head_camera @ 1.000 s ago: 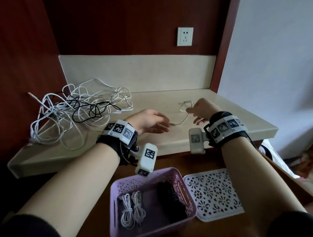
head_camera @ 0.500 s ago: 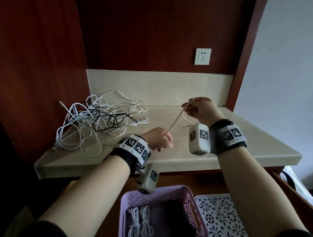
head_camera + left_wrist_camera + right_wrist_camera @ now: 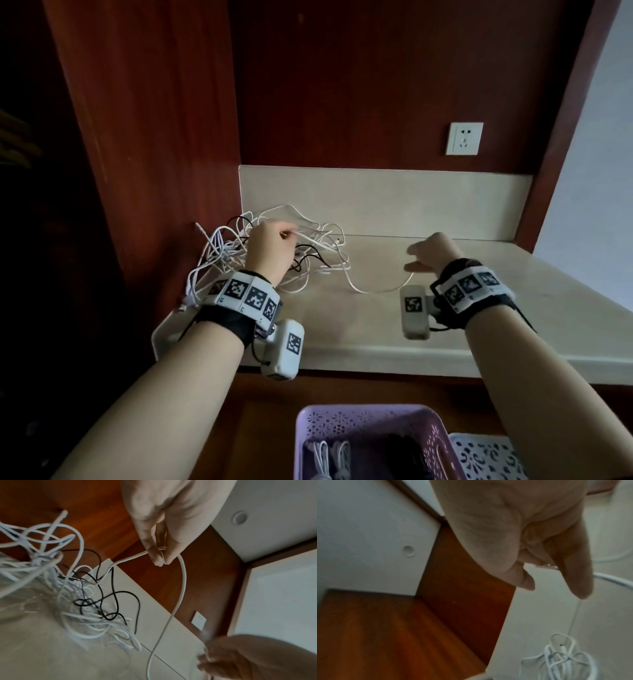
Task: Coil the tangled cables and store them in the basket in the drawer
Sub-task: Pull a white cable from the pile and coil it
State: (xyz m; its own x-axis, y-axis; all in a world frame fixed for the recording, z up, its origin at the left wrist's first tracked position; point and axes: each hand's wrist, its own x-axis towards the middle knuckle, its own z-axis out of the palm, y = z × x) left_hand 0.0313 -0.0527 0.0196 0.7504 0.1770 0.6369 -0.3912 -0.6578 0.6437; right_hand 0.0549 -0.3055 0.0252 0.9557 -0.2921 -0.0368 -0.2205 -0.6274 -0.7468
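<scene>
- Pulling one white cable (image 3: 376, 289) out now: left hand (image 3: 270, 250) has moved back over the tangle (image 3: 239, 253) on the counter (image 3: 513, 308), right hand (image 3: 431, 257) holds the other end; purple basket (image 3: 308, 442) waits below.
- Left wrist: thumb and finger pinch the cable.
- Right wrist: fingers curl on the plug; slack means untangling's underway, coiling next.

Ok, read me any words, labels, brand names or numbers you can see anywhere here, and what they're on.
No readable words, brand names or numbers in any view.
Left wristband: black-and-white square code markers, no letters.
Right wristband: the same kind of markers, no letters.
Wall socket: only plug holes, no print that can be made out.
Purple basket: cut-out pattern, no label.
</scene>
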